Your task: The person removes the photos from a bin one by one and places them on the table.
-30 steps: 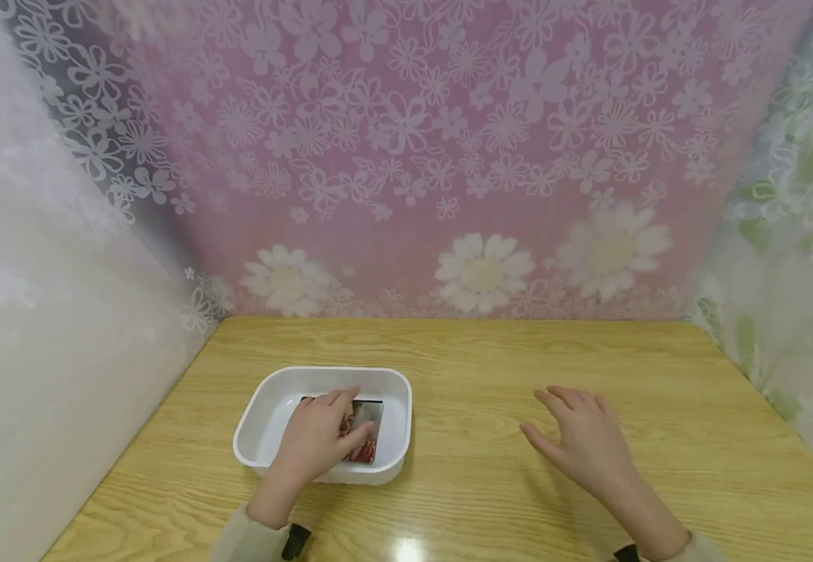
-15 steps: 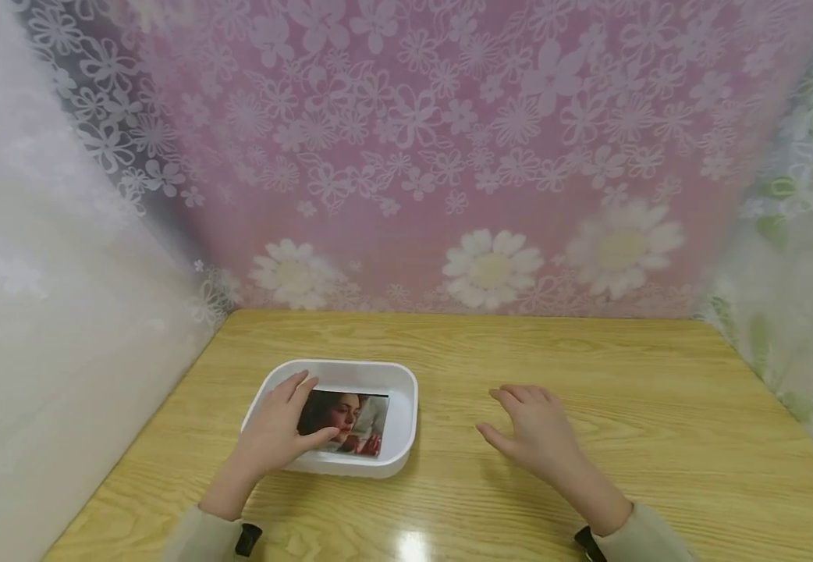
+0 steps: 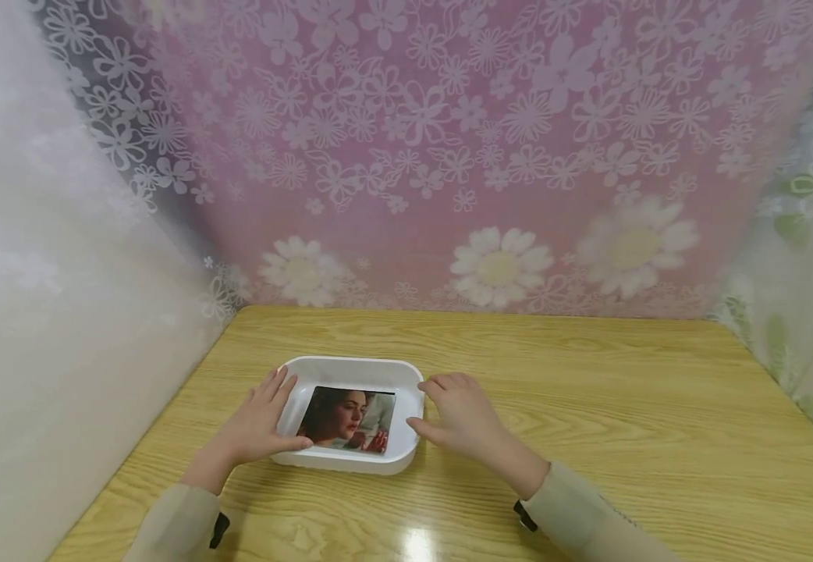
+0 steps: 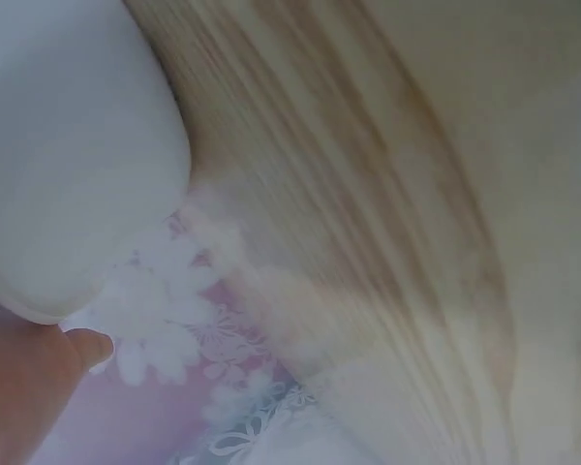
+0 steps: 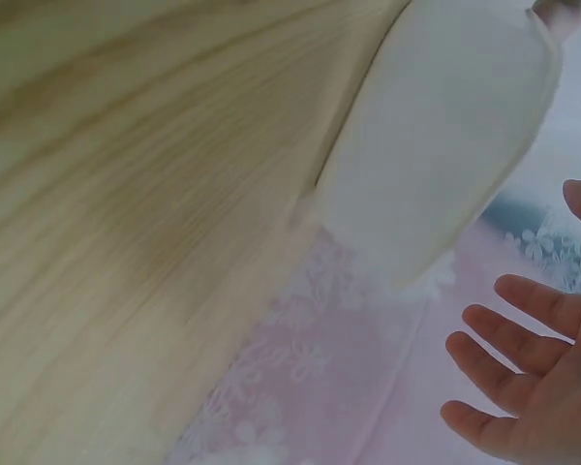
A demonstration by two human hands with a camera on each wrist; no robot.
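Observation:
A white rectangular tray (image 3: 350,460) rests on the wooden table, holding a flat glossy picture (image 3: 346,420) of a face. At its left end is my left hand (image 3: 255,425), fingers stretched along the rim and thumb over the front left edge. In the left wrist view, that hand (image 4: 29,387) meets the rim of the tray (image 4: 77,165). My right hand (image 3: 463,417) is at the tray's right end with its fingertips near the rim. The right wrist view shows the right hand (image 5: 542,368) with fingers spread and a gap to the tray (image 5: 436,136).
The wood-grain table (image 3: 589,437) extends to the right of the tray. A pink flowered cloth (image 3: 406,156) hangs along its back edge. Pale cloths stand at the left (image 3: 83,273) and right (image 3: 800,328) sides.
My left hand has drawn back from over the picture to the tray's left end, uncovering the picture. My right hand has moved left across the table to the tray's right end.

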